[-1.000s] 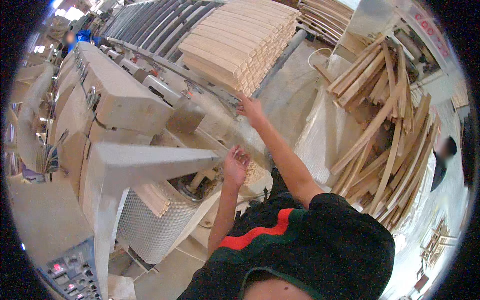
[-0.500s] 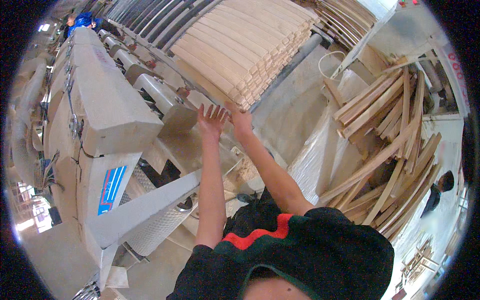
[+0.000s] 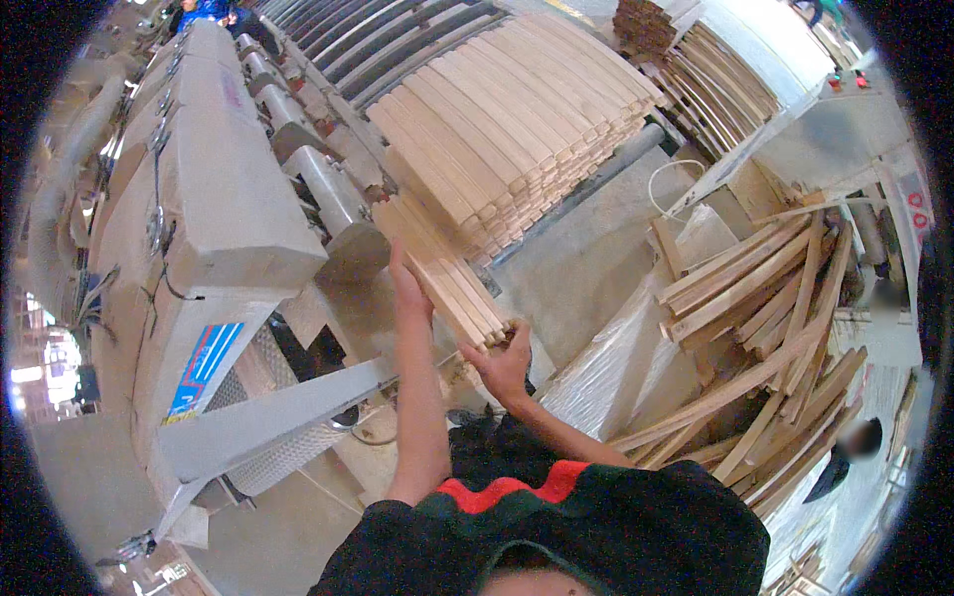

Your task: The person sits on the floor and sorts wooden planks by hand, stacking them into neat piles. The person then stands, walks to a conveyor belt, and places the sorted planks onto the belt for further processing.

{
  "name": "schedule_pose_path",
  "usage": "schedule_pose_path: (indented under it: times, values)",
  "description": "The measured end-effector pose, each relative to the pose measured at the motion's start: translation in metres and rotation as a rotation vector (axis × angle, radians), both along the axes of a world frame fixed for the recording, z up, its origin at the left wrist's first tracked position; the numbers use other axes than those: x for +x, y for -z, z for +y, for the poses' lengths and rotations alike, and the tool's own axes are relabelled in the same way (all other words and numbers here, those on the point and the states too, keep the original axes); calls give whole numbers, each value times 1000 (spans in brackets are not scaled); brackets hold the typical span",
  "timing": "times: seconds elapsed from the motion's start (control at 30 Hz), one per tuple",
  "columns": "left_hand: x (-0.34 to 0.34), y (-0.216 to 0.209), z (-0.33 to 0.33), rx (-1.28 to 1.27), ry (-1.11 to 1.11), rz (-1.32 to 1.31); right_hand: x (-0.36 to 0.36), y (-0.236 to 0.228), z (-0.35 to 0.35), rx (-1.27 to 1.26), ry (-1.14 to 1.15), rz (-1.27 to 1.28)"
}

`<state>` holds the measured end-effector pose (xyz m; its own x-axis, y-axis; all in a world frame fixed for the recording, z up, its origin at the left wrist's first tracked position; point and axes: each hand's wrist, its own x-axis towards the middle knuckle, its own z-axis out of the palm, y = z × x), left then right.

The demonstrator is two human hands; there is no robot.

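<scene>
Between my two hands is a bundle of several pale wooden strips point(image 3: 442, 273), tilted with its near end toward me. My left hand point(image 3: 410, 288) presses along the bundle's left side, its fingers partly hidden by the wood. At the near end, my right hand point(image 3: 504, 360) is closed round the strip ends, thumb up beside them. Just beyond lies a broad, layered stack of similar wooden strips point(image 3: 517, 109), its cut ends facing right. The far end of the bundle reaches close to the stack's near left corner.
A long grey machine point(image 3: 219, 199) with metal guards runs along my left, and a grey metal bar point(image 3: 278, 412) juts out from it. Rollers point(image 3: 368, 45) lie behind the stack. To the right, loose wooden offcuts point(image 3: 765, 298) form a heap. A person point(image 3: 845, 452) is at far right.
My hands were apart from any wood, near the stack's corner. Now they hold a bundle of strips, and my right hand has come nearer to me. The view has shifted slightly.
</scene>
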<state>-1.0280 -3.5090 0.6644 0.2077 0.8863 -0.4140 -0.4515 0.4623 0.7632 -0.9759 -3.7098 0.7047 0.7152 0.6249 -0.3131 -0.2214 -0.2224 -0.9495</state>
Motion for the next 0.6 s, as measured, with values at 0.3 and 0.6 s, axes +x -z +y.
schedule_pose_path:
  times: [0.3,0.6]
  values:
    - [71,-151,-12,185,28,-126,67,-29,9,177,-27,-511]
    - [166,-105,87,92,21,262,147,-38,73,104,36,81]
